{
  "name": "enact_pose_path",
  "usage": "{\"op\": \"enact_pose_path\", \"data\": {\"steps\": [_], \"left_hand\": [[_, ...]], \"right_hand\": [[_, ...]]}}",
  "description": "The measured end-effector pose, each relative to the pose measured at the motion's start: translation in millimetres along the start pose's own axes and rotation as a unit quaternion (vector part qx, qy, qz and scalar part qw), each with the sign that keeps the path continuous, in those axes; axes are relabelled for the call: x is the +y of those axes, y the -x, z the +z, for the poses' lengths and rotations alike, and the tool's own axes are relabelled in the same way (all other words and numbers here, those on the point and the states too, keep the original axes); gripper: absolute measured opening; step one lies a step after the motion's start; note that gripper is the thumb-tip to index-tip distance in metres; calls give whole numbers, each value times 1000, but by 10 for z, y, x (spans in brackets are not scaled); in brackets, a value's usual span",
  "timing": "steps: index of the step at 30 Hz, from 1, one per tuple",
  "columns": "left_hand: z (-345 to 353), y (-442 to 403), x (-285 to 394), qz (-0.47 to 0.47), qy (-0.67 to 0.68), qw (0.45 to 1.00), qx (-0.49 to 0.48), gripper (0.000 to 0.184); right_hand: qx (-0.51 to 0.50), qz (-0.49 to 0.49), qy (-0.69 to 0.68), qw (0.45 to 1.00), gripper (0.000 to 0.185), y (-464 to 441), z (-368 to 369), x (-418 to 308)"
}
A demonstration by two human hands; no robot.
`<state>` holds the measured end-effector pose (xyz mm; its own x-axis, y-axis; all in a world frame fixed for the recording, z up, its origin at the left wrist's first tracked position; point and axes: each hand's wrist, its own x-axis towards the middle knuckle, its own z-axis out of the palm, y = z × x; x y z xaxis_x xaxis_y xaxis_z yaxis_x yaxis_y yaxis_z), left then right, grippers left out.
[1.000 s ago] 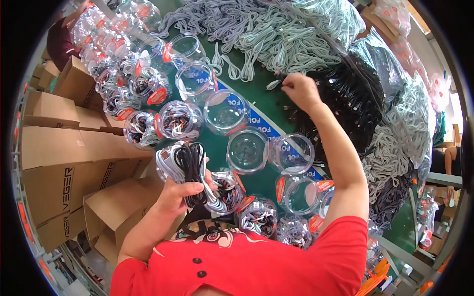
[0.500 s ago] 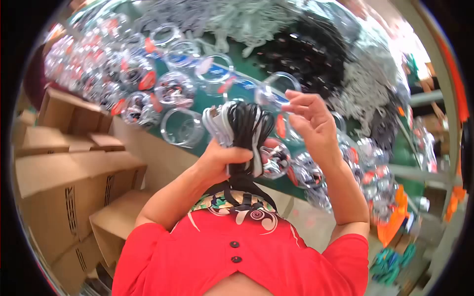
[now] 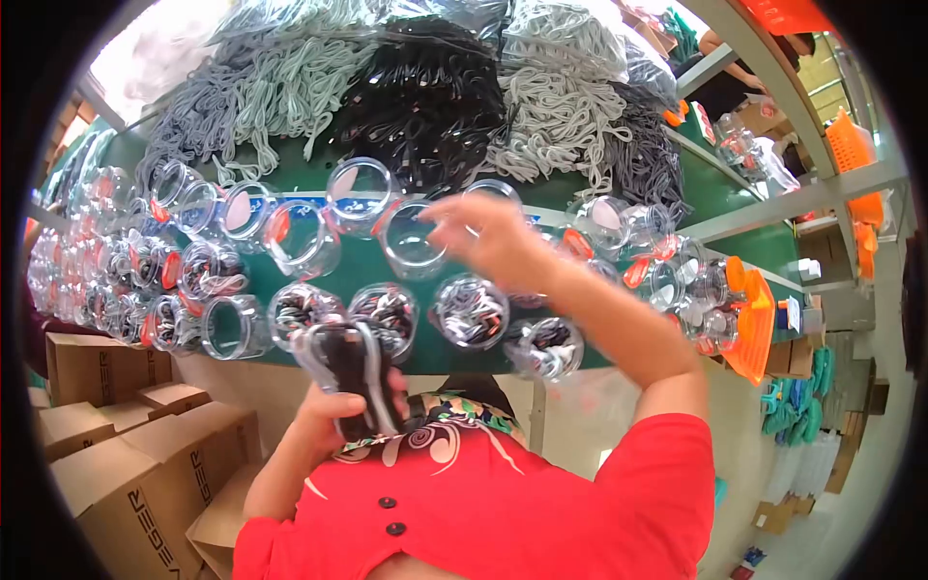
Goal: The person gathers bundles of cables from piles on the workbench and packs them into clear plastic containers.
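My left hand (image 3: 333, 411) is wrapped round a bundle of black and white cables (image 3: 356, 372), held upright near the table's front edge. Blurred by motion, my right hand (image 3: 483, 237) reaches over the jars; whether its fingers hold anything is hidden. Just left of it stands an open clear jar (image 3: 411, 242). Jars filled with coiled cables, among them one at the front centre (image 3: 471, 311), stand along the near edge. Behind the jars lie a black cable pile (image 3: 425, 97) and a white cable pile (image 3: 561, 126).
Cardboard boxes (image 3: 145, 483) are stacked at the lower left. More clear jars (image 3: 106, 261) crowd the table's left end. An orange basket (image 3: 756, 329) hangs at the right, near metal frame bars (image 3: 773, 213). Another person's arm (image 3: 739, 72) shows at the upper right.
The view has swung to the right. My right hand has moved from the black cables to near the bundle, then out over the jars. My left hand keeps the bundle.
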<state>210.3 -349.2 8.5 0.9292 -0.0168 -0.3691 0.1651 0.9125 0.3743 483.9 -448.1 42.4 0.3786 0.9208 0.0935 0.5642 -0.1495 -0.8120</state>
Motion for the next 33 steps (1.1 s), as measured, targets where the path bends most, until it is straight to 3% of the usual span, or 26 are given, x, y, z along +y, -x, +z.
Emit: {"op": "enact_pose_path", "data": {"steps": [3, 4, 6, 8, 11, 18, 21, 24, 26, 28, 30, 32, 33], "left_hand": [[46, -124, -220, 150, -13, 988, 39, 61], [121, -161, -307, 187, -12, 980, 71, 60], [199, -267, -500, 228, -37, 964, 132, 61], [387, -369, -665, 229, -25, 958, 173, 66], [494, -584, -907, 222, 27, 956, 190, 63], [730, -810, -1110, 218, 40, 953, 208, 58], [788, -878, -1088, 215, 5, 950, 228, 63], [808, -849, -1134, 222, 12, 945, 239, 65], [795, -825, -1173, 232, 16, 945, 231, 65], [779, -807, -1191, 235, 14, 947, 217, 65], [757, -795, -1179, 235, 5, 951, 200, 64], [777, -781, -1133, 233, -19, 954, 188, 64], [782, -793, -1096, 228, -28, 959, 164, 64]], "right_hand": [[52, 76, 252, 963, 25, -362, -978, 1408], [27, 44, 341, 938, 26, -436, -1300, 1755], [-21, 107, 377, 920, 26, -579, -1673, 2322], [-49, 56, 406, 911, 29, -672, -1795, 2755], [-149, -53, 444, 882, 37, -828, -1694, 3142], [-174, -129, 461, 861, 43, -843, -1698, 3256], [-174, -106, 478, 855, 40, -816, -1627, 3170], [-118, -91, 424, 893, 36, -812, -1684, 3226], [20, -130, 324, 937, 22, -715, -1882, 3129], [62, 22, 269, 961, 17, -587, -2086, 3080], [121, 116, 130, 977, 17, -462, -2232, 2920], [160, 132, -107, 972, 11, -311, -2275, 2680], [168, 123, -149, 967, 10, -222, -2273, 2530]]}}
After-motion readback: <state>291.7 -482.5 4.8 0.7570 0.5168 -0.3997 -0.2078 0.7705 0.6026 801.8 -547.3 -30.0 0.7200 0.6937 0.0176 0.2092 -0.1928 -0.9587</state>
